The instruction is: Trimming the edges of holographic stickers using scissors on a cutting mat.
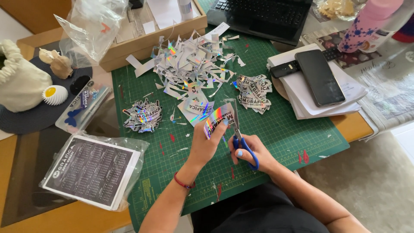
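wooden table (64,218) | on it: green cutting mat (293,129), black laptop (263,15), paper stack (340,92), wooden tray (142,41)

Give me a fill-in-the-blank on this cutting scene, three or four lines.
1. The right hand works scissors with ____ handles.
2. The left hand holds a holographic ____ sheet.
3. The work lies on a ____ cutting mat.
4. A black ____ lies on the white paper stack.

Missing words: blue; sticker; green; phone

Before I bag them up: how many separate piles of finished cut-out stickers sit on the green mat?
2. One pile of cut stickers lies left of the left hand; the other pile lies beside the stack of white paper. More may hide under the scrap heap.
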